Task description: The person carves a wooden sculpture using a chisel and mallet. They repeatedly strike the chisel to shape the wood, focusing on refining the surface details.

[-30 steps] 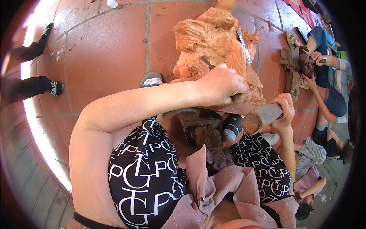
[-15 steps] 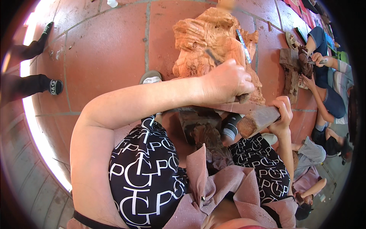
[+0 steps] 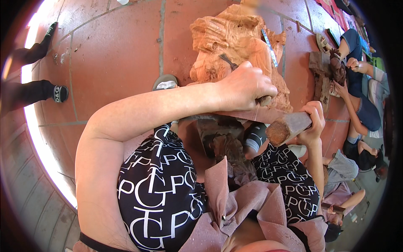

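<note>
My left hand [image 3: 247, 87] is closed around a chisel [image 3: 228, 61], its dark metal end lying over a pale orange-brown wood carving [image 3: 226, 35]. The chisel's wooden handle end pokes out below my fist, toward me. Its cutting edge is too small to tell whether it touches the wood. In my right hand [image 3: 312, 122] I grip a chunky wooden mallet [image 3: 289, 128], its blunt face pointing left, a little apart from the chisel handle. Folds and rough ridges cover the carving. A flat bluish-white strip [image 3: 268, 46] rests on its right side.
Between my knees stands a dark wooden piece [image 3: 228, 147]. On the right, a co-worker [image 3: 361, 84] handles a dark wood carving [image 3: 337, 69]. Other people sit farther down the right side. Another person's dark-clad legs [image 3: 37, 92] reach in from the left over red floor tiles [image 3: 113, 59].
The mallet has shifted slightly right and away from the chisel handle. My left hand and the chisel have moved a little to the left.
</note>
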Demonstrator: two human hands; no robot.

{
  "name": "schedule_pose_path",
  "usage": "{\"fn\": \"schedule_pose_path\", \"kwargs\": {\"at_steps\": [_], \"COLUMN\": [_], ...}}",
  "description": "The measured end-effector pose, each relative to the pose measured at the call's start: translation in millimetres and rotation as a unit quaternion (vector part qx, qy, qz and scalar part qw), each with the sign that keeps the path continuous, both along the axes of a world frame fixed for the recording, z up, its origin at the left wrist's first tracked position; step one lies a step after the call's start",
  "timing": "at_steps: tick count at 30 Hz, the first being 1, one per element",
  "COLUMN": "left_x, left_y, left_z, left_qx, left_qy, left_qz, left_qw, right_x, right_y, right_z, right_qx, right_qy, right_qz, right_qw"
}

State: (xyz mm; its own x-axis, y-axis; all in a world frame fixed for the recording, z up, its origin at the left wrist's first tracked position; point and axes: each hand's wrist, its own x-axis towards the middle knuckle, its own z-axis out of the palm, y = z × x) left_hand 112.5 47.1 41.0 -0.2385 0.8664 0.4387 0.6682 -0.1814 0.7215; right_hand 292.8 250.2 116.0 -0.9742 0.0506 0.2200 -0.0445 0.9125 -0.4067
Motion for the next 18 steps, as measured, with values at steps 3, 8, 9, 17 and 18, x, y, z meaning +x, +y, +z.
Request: {"fn": "schedule_pose_path", "kwargs": {"at_steps": [3,8,9,17,18], "left_x": [-9.3,-17.1,-17.8,-21.7,-22.7], "left_y": [1.9,7.6,7.1,1.0,1.5], "left_z": [4.4,11.9,11.8,12.8,11.6], "left_qx": [-0.016,-0.03,-0.031,-0.048,-0.06], "left_qy": [-0.092,-0.149,-0.144,-0.158,-0.15], "left_qz": [-0.032,-0.021,-0.015,-0.025,-0.03], "left_qw": [0.995,0.988,0.989,0.986,0.986], "right_x": [-1.7,-7.8,-8.6,-5.8,-8.0], "right_y": [1.7,7.4,8.4,17.6,14.8], "right_z": [-1.1,2.6,2.0,-5.7,-5.4], "right_qx": [-0.001,-0.03,-0.021,-0.015,0.002], "right_qy": [0.005,0.007,-0.016,-0.022,-0.039], "right_qz": [0.001,0.012,-0.002,-0.021,-0.031], "right_qw": [1.0,0.999,1.0,0.999,0.999]}}
